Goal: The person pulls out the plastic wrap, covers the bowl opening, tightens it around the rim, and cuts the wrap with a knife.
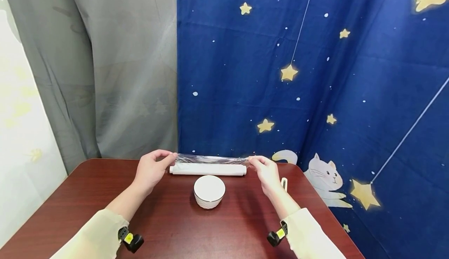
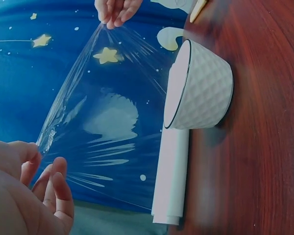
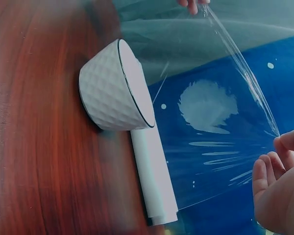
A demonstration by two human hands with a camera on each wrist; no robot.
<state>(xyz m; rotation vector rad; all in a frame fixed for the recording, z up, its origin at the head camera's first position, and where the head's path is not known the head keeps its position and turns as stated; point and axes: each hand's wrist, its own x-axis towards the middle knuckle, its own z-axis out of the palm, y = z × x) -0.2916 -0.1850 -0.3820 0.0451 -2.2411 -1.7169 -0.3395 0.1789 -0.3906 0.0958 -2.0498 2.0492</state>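
A sheet of clear plastic wrap (image 1: 212,159) is stretched between both hands, rising from a white roll (image 1: 208,169) that lies across the far side of the table. My left hand (image 1: 153,168) pinches its left corner between thumb and index finger; the other fingers are loosely bent in the left wrist view. At the opposite corner, my right hand (image 1: 265,172) pinches the wrap the same way. Wrinkles fan out from both pinched corners in the wrist views. In front of the roll stands a white bowl (image 1: 209,191), upright, with a dark rim line and a diamond-textured side (image 3: 105,88).
On the reddish-brown wooden table (image 1: 189,235), a small pale object with a dark slot (image 1: 284,183) lies beyond the right forearm. Grey and blue star-patterned curtains (image 1: 238,75) hang behind the far edge. Each wrist carries a black camera (image 1: 133,243).
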